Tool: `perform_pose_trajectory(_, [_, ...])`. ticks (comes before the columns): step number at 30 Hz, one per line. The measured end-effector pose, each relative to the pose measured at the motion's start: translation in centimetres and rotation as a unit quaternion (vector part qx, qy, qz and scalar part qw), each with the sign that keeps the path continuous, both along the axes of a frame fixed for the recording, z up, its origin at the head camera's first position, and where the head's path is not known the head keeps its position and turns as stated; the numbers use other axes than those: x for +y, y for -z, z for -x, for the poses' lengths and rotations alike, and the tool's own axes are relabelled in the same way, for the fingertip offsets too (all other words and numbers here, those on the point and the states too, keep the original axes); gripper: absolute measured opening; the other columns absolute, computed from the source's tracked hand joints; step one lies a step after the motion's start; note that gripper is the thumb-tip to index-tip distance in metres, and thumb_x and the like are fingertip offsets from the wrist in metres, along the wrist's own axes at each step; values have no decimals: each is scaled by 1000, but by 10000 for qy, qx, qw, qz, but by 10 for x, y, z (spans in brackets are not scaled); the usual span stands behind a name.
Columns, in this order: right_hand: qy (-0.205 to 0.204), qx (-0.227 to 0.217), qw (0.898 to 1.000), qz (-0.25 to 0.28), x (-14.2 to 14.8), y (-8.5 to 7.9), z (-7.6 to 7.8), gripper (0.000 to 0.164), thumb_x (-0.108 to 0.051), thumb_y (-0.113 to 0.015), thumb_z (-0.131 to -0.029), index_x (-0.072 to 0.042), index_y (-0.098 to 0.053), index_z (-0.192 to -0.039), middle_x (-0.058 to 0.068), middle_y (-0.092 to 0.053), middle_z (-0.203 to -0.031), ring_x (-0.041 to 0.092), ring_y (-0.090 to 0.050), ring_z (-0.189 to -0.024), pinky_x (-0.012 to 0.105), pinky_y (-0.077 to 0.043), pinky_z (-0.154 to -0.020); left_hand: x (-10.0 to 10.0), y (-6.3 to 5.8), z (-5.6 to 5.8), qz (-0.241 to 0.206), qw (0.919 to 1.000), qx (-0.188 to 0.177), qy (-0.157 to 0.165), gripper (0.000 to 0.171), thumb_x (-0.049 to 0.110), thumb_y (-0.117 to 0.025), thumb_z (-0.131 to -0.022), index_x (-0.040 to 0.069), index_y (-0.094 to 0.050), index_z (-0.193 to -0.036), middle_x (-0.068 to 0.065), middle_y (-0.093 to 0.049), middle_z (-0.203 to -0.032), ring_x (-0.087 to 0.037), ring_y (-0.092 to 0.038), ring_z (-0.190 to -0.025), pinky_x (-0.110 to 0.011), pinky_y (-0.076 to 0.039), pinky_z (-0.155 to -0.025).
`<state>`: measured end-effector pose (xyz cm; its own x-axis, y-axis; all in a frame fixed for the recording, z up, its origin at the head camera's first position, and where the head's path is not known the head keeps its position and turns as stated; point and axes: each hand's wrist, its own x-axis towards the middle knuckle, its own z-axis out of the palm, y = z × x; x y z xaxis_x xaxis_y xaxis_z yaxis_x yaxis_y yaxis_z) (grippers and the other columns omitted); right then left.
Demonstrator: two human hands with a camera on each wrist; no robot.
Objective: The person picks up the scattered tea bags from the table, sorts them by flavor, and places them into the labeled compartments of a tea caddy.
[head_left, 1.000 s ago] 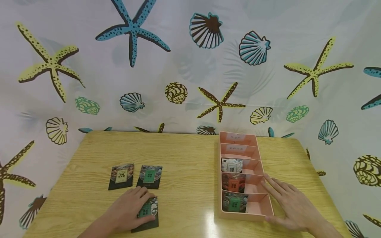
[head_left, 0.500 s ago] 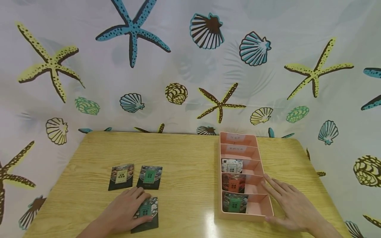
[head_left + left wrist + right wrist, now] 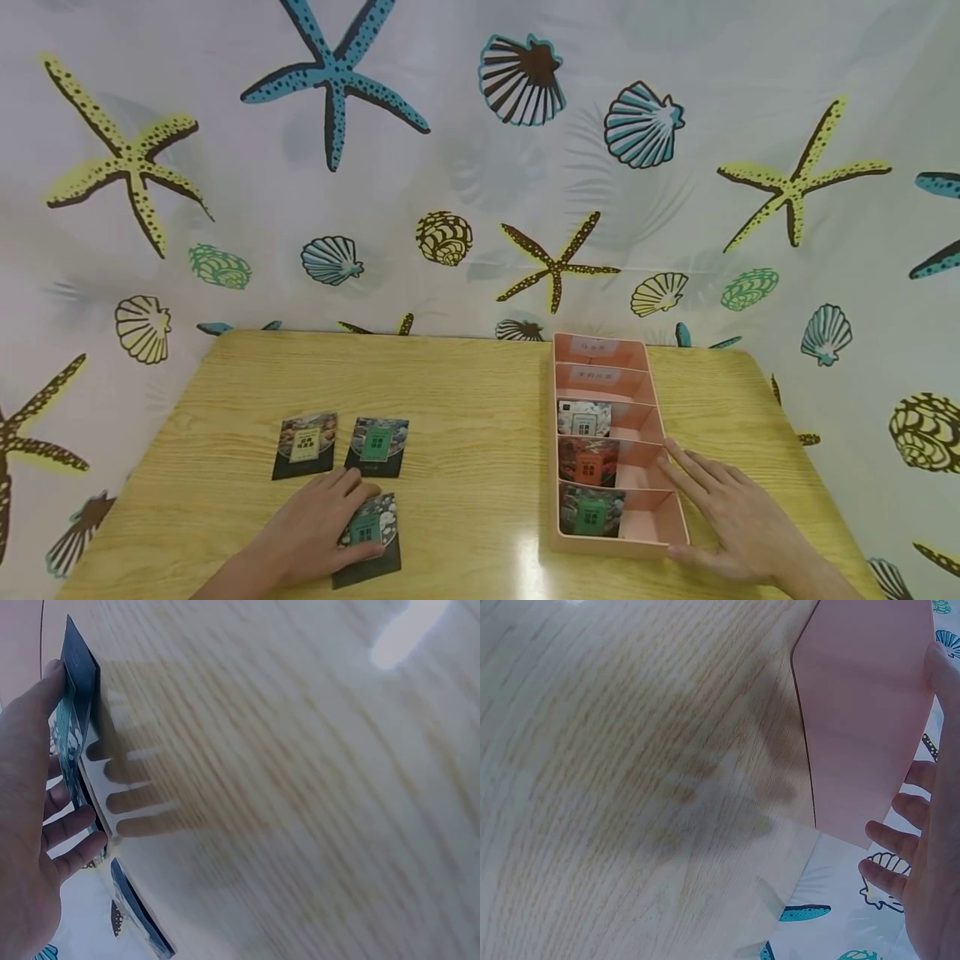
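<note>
My left hand (image 3: 318, 521) holds a dark tea sachet (image 3: 367, 573) with a green label, thumb at its near part and fingers along its far edge. In the left wrist view that sachet (image 3: 82, 664) looks slightly bent and tilted above its shadow. Beyond the hand lie a sachet with a cream label (image 3: 305, 446) and another with a green label (image 3: 377, 447). At the right, my right hand (image 3: 738, 517) rests its spread fingers and thumb against the side of a pink divided box (image 3: 622, 546). From the right wrist, the box's wall (image 3: 862, 712) shows beside the fingers.
Inside the box, a white sachet (image 3: 584, 418), a red one (image 3: 588, 463) and a green one (image 3: 592, 511) each occupy a compartment. Paper labels (image 3: 594, 346) mark the two far compartments. The wooden table (image 3: 465, 433) ends at a patterned curtain (image 3: 450, 167).
The sachet in my left hand has turned slightly and its far edge has risen a little; the left fingers have shifted slightly with it. The right hand and the box stay put.
</note>
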<state>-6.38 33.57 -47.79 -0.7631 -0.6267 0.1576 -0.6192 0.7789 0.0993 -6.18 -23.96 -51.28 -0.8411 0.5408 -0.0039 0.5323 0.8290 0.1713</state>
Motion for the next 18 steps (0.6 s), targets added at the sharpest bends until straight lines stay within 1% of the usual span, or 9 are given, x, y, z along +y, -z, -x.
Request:
perform_pose_trajectory(4, [13,-17,10000,11,0,-1,0,105,-81,-65,-82,-13,-46,-160,12,-44,-167,32,-61,-136,54,-56,-99,1,-1,2,71,9999,101,42,69,82,-54,-92,23,-69,-125,10,-54,-103,-7,-44,-87,-38,-48,-79])
perform_pose_trajectory(11, [-19,12,10000,37,0,0,1,105,-81,-65,-82,-13,-46,-160,11,-43,-168,33,-61,-136,54,-57,-98,7,-3,6,85,9994,295,151,66,80,-54,-93,22,-69,-122,8,-57,-104,-9,-49,-91,-37,-50,-80])
perform_pose_trajectory(15, [-4,-27,10000,46,1,0,1,105,-81,-66,-82,-13,-45,-161,11,-42,-169,33,-61,-137,54,-57,-98,10,-6,9,14,9980,554,316,57,73,-59,-95,21,-69,-116,7,-60,-105,-11,-49,-89,-36,-50,-79])
perform_pose_trajectory(18, [39,-108,9999,62,1,0,1,106,-80,-67,-82,-14,-43,-162,10,-41,-170,34,-60,-138,55,-56,-99,13,-8,11,-84,9970,667,386,45,65,-64,-98,22,-69,-112,7,-61,-104,-10,-50,-88,-34,-50,-78])
